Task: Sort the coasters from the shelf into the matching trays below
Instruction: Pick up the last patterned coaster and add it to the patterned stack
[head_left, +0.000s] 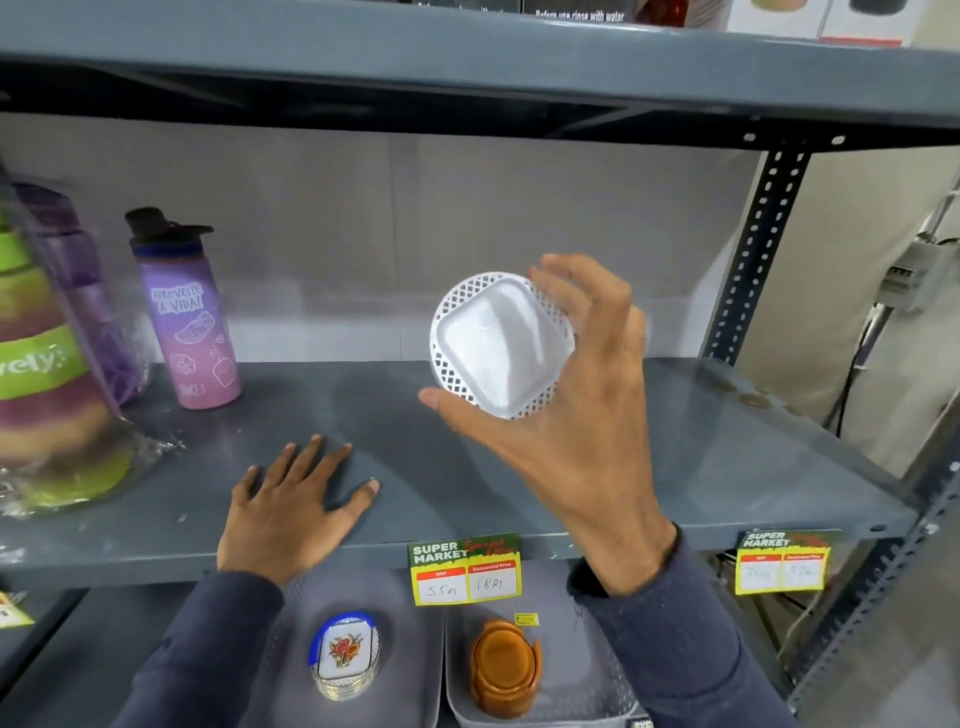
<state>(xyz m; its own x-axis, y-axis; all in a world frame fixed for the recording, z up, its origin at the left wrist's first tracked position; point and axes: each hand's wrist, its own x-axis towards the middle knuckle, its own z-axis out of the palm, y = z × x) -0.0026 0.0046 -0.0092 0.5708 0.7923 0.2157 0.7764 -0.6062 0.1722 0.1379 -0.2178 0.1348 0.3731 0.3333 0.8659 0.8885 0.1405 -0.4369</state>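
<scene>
My right hand (582, 395) holds a white round coaster (498, 345) with a lattice rim, lifted above the grey shelf (467, 478), thumb under it and fingers over its top edge. My left hand (296, 499) lies flat and open on the shelf's front part. Below the shelf are two grey trays: the left tray (410, 649) holds a stack of floral coasters with a blue rim (345, 654), and the right tray (587, 691) holds a set of brown wooden coasters (504, 665).
A purple bottle (189, 317) with a dark cap stands at the shelf's left; wrapped purple and green items (47, 364) sit further left. Price tags (466, 569) (782, 564) hang from the shelf's front edge. A perforated upright (753, 249) rises at the right.
</scene>
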